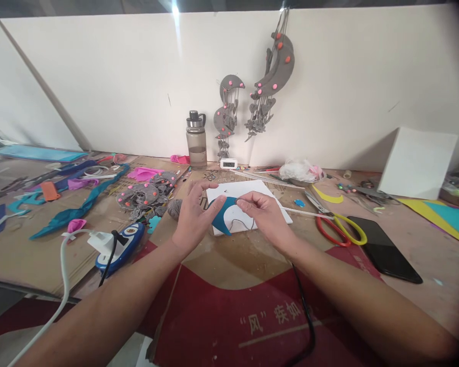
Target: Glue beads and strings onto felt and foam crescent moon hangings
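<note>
A blue crescent-shaped felt piece (222,219) is held above a white board (259,187). My left hand (196,216) grips it at its left edge, thumb on the front and index finger raised; the other fingers are partly hidden. At the crescent's upper right tip, my right hand (263,213) is closed in a pinch. A grey string (241,222) curves down below the right fingertips. Whether a needle is also between those fingers is hidden. Behind my left hand lies a ball of grey yarn (174,208).
To the right lie scissors (344,229) and a black phone (382,250). On the left are a power strip (128,244), grey crescent pieces (147,196) and teal fabric (80,209). A bottle (197,142) stands behind; grey crescent ornaments (277,66) hang on the wall.
</note>
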A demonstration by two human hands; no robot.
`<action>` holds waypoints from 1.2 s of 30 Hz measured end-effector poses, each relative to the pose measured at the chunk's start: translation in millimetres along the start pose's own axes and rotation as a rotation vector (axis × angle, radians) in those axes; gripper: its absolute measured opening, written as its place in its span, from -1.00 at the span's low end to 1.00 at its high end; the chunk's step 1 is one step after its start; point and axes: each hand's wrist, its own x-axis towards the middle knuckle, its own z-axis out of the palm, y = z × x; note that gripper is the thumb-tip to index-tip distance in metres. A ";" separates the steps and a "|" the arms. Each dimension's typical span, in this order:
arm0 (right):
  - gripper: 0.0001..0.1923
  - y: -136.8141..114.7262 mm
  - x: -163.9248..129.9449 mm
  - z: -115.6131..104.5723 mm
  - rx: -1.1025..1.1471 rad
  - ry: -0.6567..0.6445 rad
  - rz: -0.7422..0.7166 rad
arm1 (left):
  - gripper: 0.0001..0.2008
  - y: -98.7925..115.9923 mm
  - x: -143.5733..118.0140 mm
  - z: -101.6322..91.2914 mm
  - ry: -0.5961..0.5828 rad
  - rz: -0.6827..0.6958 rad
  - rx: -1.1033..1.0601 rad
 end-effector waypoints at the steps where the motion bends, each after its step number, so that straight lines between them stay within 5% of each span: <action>1: -0.78 0.4 0.3 0.7 0.037 0.029 0.016 | -0.81 0.9 -1.3 -1.2 0.032 0.018 0.006; 4: -0.78 1.7 0.9 2.9 0.177 0.122 0.054 | -0.91 6.2 -8.7 -1.1 0.006 0.020 -0.071; 8: -0.74 1.3 -0.7 6.7 0.331 0.206 0.093 | -0.93 13.7 -20.7 11.1 -0.449 -0.035 -0.187; 10: -0.72 0.4 -2.5 8.9 0.391 0.207 0.108 | -0.91 12.9 -24.2 19.7 -0.561 -0.117 -0.193; 16: -0.69 2.4 -7.2 14.9 0.532 0.139 0.209 | -0.65 -2.2 -22.1 29.4 -0.342 -0.475 -0.326; 27: -0.65 -0.3 -12.4 23.8 0.562 0.054 0.316 | -0.75 -1.2 -11.5 31.5 -0.143 -0.725 -0.979; 31: -0.64 2.9 -12.1 24.6 0.475 0.045 0.280 | -0.70 -6.1 -8.6 33.4 -0.154 -0.823 -1.066; 36: -0.68 13.7 -10.8 19.4 0.212 -0.005 0.173 | -0.72 -12.1 -8.0 34.5 -0.045 -0.761 -1.007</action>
